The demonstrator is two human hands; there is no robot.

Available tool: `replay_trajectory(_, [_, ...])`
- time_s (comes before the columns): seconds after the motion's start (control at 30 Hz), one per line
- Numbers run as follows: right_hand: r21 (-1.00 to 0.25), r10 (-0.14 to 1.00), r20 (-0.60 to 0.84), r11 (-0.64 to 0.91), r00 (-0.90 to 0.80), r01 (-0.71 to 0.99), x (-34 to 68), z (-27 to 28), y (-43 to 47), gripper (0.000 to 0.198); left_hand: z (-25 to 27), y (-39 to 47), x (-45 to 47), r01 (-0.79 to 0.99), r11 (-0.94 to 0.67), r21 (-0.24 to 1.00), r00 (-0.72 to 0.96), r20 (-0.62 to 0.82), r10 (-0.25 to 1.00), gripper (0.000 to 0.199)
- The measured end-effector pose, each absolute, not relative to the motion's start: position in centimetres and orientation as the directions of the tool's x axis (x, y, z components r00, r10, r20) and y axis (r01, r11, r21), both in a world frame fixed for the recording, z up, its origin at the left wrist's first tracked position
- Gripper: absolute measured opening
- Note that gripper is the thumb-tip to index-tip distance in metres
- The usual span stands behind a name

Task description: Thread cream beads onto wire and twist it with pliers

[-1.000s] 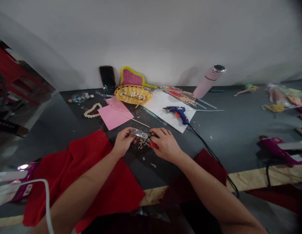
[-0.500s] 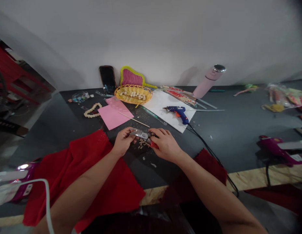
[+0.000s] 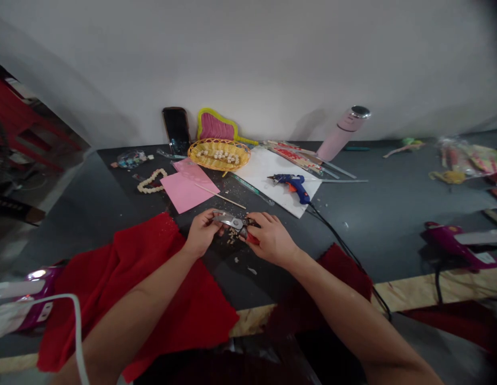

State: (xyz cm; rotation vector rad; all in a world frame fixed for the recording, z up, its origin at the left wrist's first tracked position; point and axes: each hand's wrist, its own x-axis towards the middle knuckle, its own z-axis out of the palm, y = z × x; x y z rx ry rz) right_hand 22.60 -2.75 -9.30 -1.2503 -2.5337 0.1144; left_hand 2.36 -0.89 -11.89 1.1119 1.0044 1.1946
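Observation:
My right hand (image 3: 270, 235) is wrapped round the red handles of a pair of pruning shears (image 3: 232, 221), whose metal blades point left. At the blade tips, the fingers of my left hand (image 3: 203, 232) are pinched together; what they hold is too small and hidden to make out. Small pale cut pieces (image 3: 232, 235) lie on the table just under the shears. A thin wooden stick (image 3: 222, 196) rests a little beyond my hands. To its left are sheets of pink paper (image 3: 188, 187) and a heart-shaped beaded frame (image 3: 151, 183).
A yellow wicker basket (image 3: 219, 155) holds whitish pieces. A blue glue gun (image 3: 293, 186) lies on white paper (image 3: 286, 200), its cord running to the front edge. Red cloth (image 3: 152, 299) covers the left front. A pink bottle (image 3: 342, 133) and a phone (image 3: 177, 131) stand by the wall.
Hardly anything differs. Both hands keep their place at the shears, and the view has shifted very slightly.

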Motion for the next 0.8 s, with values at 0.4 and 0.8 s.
replay_trajectory(0.4, [-0.172,0.806,0.202,0.589,-0.557,0.789,22.28,-9.38,-2.98,0.013,-11.45,-1.13,2.47,-0.19,0.013,0.982,0.12,0.01,0.993,0.013])
replay_trajectory(0.8, [-0.181,0.791,0.2,0.61,-0.578,0.772,22.63,-8.86,-2.87,0.011,-11.69,-0.96,2.4,-0.195,0.045,0.98,0.11,-0.024,0.994,0.009])
